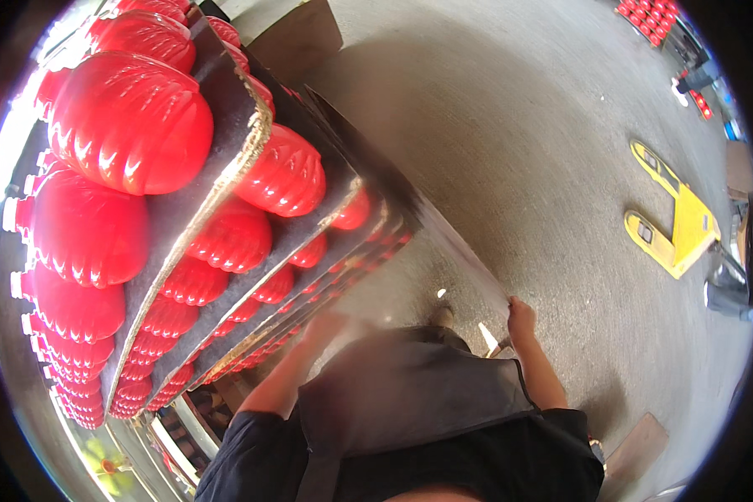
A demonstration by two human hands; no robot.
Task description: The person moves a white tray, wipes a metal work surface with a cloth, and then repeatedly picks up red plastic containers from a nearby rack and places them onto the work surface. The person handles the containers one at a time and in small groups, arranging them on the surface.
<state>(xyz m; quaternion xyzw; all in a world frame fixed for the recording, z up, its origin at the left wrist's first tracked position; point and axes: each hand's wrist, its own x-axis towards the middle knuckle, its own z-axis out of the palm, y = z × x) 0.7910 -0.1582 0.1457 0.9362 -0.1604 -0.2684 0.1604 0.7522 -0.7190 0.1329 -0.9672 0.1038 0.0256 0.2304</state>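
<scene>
Firmly, the right hand (522, 318) grips plastic film (464, 253) stretching toward edges of boards (174, 222) bearing red bottles (130, 125); blurred left hand (322, 328), hold unclear.

Red bottles (130, 125) on dark tiered boards (224, 107); pallet jack (693, 230) on floor (519, 151).

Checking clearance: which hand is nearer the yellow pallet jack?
Right. The right hand, holding a thin sheet, is left of the pallet jack; the blurred left hand is farther left, beside the red bottles.

Bottles (130, 125) sit on stacked boards (232, 117) to the left, with a pallet jack (691, 224) on the floor (510, 125) far right.
</scene>
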